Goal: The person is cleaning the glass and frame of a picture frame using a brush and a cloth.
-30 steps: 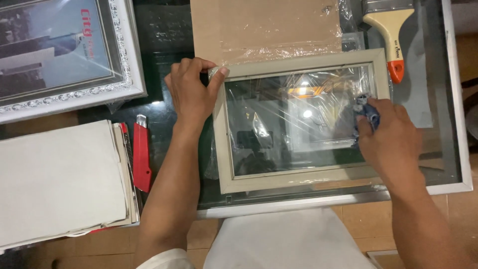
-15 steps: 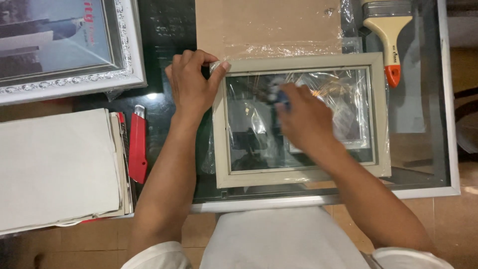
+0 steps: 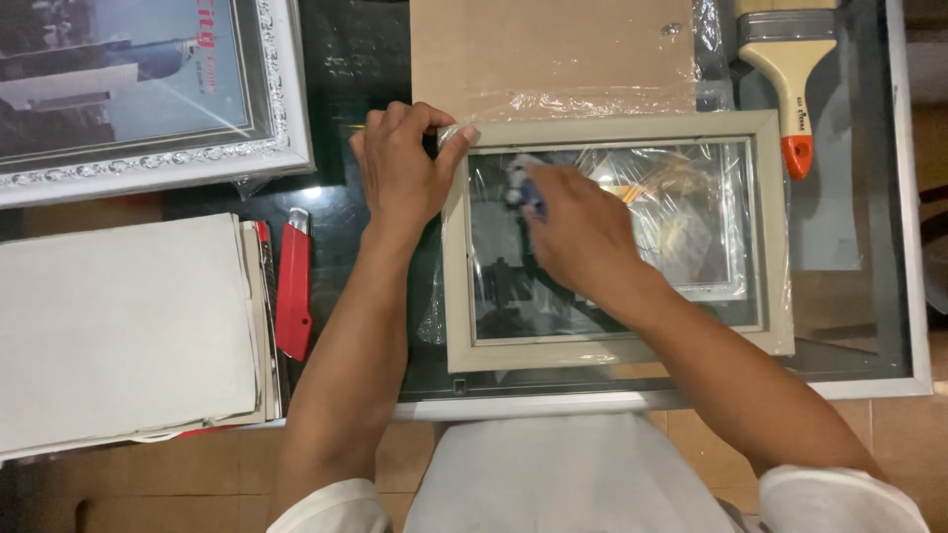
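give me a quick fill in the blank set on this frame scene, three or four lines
1. The left hand holds the beige picture frame at its top ____ corner.
2. The right hand presses a small ____ cloth on the glass.
3. The utility knife beside the paper stack is ____.
4. The paintbrush handle has an ____ tip.

Missing words: left; blue; red; orange
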